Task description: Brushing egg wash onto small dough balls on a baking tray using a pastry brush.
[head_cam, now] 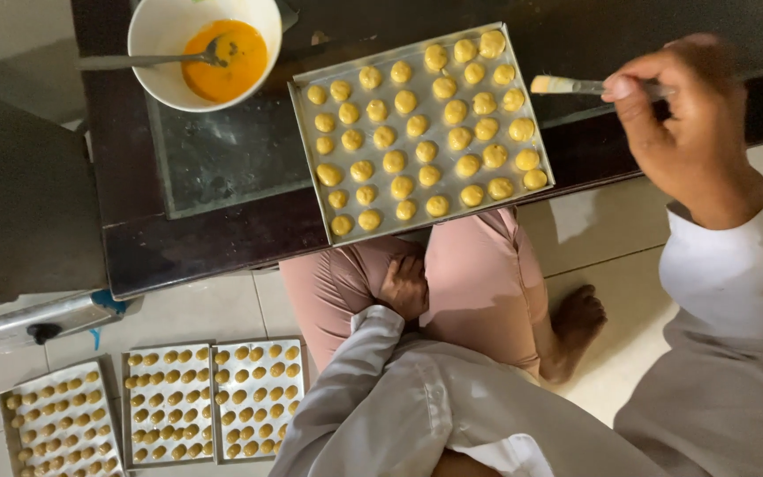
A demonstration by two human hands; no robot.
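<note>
My right hand (686,115) holds a small pastry brush (567,86) level, its pale bristle tip just right of a metal baking tray (304,150). The tray lies on a dark low table (205,238) and carries several rows of round yellow dough balls (417,128), glossy on top. My left hand (404,287) rests on my knee in pink trousers, fingers curled, nothing in it. A white bowl (156,53) of orange beaten egg with a metal spoon (147,60) in it stands at the table's far left.
Three more trays of dough balls (169,402) lie on the tiled floor at lower left. A metal appliance (33,322) sits beside the table's left end. My bare foot (580,318) rests on the tiles right of my knee.
</note>
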